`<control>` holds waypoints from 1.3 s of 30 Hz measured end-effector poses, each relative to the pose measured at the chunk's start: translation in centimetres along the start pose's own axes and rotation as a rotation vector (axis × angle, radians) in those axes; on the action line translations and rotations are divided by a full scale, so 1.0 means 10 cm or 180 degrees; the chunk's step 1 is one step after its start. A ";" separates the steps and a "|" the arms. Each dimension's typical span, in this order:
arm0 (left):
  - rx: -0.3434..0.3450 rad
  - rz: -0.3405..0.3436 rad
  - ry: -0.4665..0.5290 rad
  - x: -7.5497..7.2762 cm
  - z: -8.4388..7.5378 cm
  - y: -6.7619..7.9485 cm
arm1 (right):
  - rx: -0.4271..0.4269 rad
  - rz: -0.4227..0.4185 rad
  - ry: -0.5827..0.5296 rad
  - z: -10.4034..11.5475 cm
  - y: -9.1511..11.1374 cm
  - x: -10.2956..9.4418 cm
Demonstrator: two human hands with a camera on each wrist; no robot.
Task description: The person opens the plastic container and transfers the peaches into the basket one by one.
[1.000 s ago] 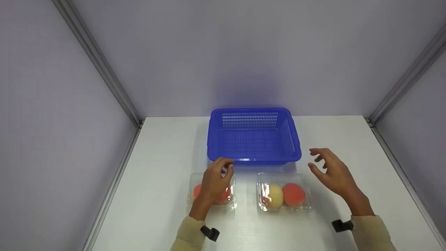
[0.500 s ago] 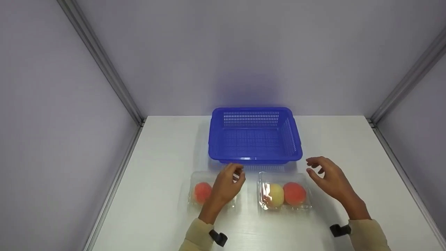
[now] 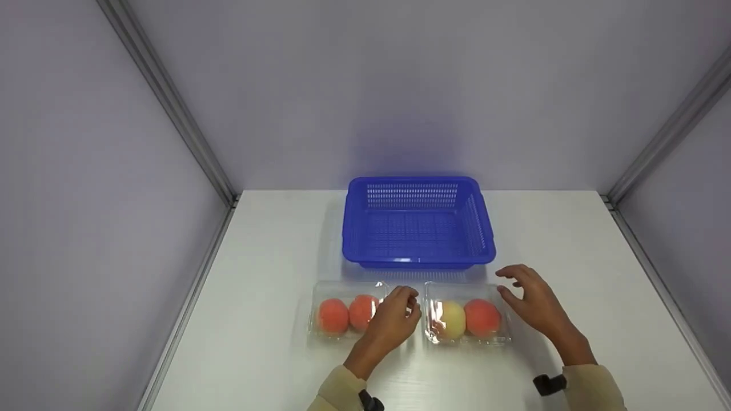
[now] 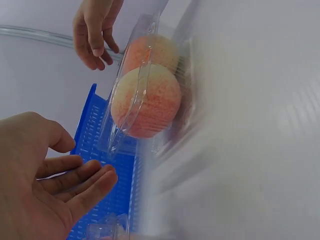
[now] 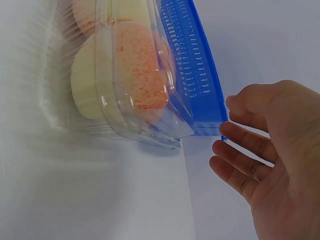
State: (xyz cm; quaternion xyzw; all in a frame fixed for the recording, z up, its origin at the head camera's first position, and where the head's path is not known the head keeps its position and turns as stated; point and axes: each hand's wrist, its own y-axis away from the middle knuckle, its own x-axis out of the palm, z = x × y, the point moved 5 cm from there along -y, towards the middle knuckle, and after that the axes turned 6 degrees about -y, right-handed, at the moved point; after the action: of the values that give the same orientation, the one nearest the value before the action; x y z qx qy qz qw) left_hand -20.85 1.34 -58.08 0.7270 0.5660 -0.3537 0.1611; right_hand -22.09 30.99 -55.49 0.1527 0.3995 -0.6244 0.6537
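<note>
Two clear plastic clamshell boxes lie side by side on the white table. Inside the left box (image 3: 324,289) are two pinkish-red peaches (image 3: 333,315). The right box (image 3: 457,290) contains a yellowish peach (image 3: 453,319) and a red peach (image 3: 483,317). My left hand (image 3: 394,319) hovers between the boxes, overlapping the left one's right end in the head view, fingers loosely bent and holding nothing. Off the right box's far right corner, my right hand (image 3: 535,302) has its fingers spread and bent, with nothing in them. In the right wrist view, those fingers (image 5: 245,140) appear beside the box's end.
Behind the boxes stands a blue plastic basket (image 3: 420,264) with slotted walls and nothing inside. Grey panels (image 3: 411,91) enclose the white table (image 3: 274,245) at the back and both sides, with metal rails at the corners.
My left hand has moved right and nearer, from over the left box to the space between the boxes, uncovering its peaches. My right hand has come slightly nearer and left. Boxes and basket stay put.
</note>
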 end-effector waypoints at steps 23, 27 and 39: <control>-0.0375 0.0456 0.0796 0.33 0.00 0.16 | 0.0313 0.0344 -0.0196 -0.11 0.06 0.27; -0.0424 0.0499 0.0872 0.33 -0.01 0.17 | 0.0345 0.0353 -0.0181 -0.10 0.06 0.27; -0.0461 0.0325 0.0644 0.25 -0.02 0.10 | 0.0378 0.0330 -0.0195 -0.10 0.08 0.25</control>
State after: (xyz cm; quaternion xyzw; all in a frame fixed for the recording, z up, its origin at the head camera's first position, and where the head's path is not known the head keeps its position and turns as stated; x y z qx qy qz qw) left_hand -19.56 2.90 -59.81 0.7733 0.5657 -0.2281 0.1731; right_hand -21.96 30.10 -58.15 0.1924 0.3331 -0.6166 0.6868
